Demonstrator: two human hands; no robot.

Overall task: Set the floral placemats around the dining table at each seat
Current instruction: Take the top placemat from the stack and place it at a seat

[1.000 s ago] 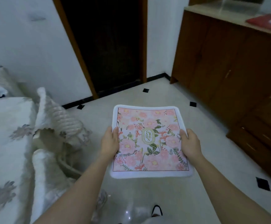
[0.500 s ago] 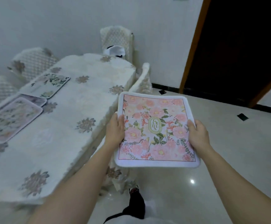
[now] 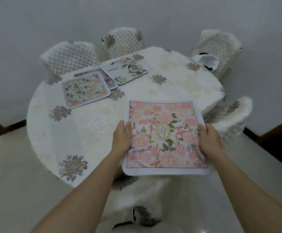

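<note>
I hold a pink floral placemat point(image 3: 163, 137) with a "GARDEN" oval in its middle, flat over the near right part of the dining table point(image 3: 89, 128). My left hand point(image 3: 122, 137) grips its left edge, thumb on top. My right hand point(image 3: 210, 139) grips its right edge the same way. On the far left of the table lie other placemats: a peach-and-green one point(image 3: 84, 89) overlaps a partly hidden one point(image 3: 109, 80), and a white one with green leaves point(image 3: 124, 70) lies behind them.
The table wears a cream cloth with grey flower motifs. Covered chairs stand at the far side point(image 3: 69, 58), point(image 3: 124, 42), point(image 3: 218, 47), and one at the right point(image 3: 232, 115). A white cloth item point(image 3: 205, 60) sits on the far right chair. Glossy floor surrounds the table.
My view has swung left from the door and cabinet to face the table head-on. The pink placemat, still held by both hands, now hangs over the table's near right part.
</note>
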